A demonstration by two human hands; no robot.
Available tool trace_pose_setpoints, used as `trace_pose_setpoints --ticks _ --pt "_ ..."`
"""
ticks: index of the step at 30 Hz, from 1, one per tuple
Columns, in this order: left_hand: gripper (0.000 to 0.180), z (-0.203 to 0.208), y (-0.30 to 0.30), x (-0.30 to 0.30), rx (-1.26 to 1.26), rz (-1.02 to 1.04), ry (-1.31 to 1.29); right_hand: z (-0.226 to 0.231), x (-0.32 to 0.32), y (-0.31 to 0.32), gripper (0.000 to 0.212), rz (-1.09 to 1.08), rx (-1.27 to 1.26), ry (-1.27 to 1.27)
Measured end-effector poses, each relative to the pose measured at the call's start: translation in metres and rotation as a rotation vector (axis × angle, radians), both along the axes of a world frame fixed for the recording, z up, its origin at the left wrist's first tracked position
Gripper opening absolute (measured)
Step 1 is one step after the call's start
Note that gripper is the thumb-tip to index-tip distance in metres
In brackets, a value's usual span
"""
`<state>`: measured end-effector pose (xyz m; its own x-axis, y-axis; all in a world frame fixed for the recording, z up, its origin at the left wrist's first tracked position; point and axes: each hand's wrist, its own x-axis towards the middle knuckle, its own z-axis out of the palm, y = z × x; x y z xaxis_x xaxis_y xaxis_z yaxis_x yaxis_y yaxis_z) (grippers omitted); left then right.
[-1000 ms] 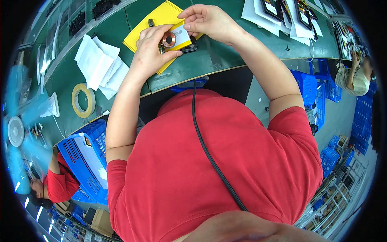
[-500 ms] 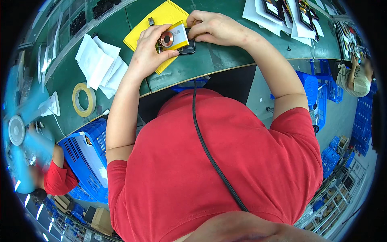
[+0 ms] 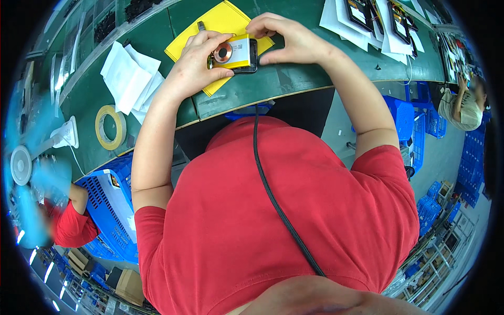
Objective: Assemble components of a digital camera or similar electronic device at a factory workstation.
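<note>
A flat white battery (image 3: 241, 50) with yellow edges lies on a black, tray-like device casing (image 3: 254, 59). Beside the battery's left end sits a round copper coil (image 3: 223, 52) with a dark centre. My left hand (image 3: 198, 63) is wrapped round the casing's left end, fingers on the far side and thumb on the near side. At the casing's right end is my right hand (image 3: 286, 42), its thumb spread away from its curled fingers. Those fingertips are by the far right corner, and I cannot tell whether they touch it. Under the casing is a yellow pad (image 3: 214, 23).
White paper sheets (image 3: 127, 79) and a tape roll (image 3: 110, 127) lie left on the green table (image 3: 294, 79). A blurred blue fan (image 3: 22, 165) is at far left. Dark framed parts on papers (image 3: 336, 21) lie far right. Two other people sit nearby; a blue crate (image 3: 107, 210) stands below.
My right thumb has moved away from the fingers and off the casing's right end. More of the casing now shows. The left hand keeps its hold.
</note>
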<state>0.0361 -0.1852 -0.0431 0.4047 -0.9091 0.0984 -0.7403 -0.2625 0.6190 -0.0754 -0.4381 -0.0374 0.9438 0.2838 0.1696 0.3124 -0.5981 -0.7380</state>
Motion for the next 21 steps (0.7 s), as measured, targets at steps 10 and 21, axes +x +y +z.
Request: trace_pose_setpoints --ticks 10,21 --pt "0.074 -0.004 0.006 0.004 -0.004 0.017 0.045 -0.010 -0.022 0.045 0.072 -0.275 -0.096 -0.087" --pt "0.073 -0.009 0.019 0.007 -0.064 0.022 -0.003 -0.010 -0.025 0.053 0.071 -0.328 -0.118 -0.027"
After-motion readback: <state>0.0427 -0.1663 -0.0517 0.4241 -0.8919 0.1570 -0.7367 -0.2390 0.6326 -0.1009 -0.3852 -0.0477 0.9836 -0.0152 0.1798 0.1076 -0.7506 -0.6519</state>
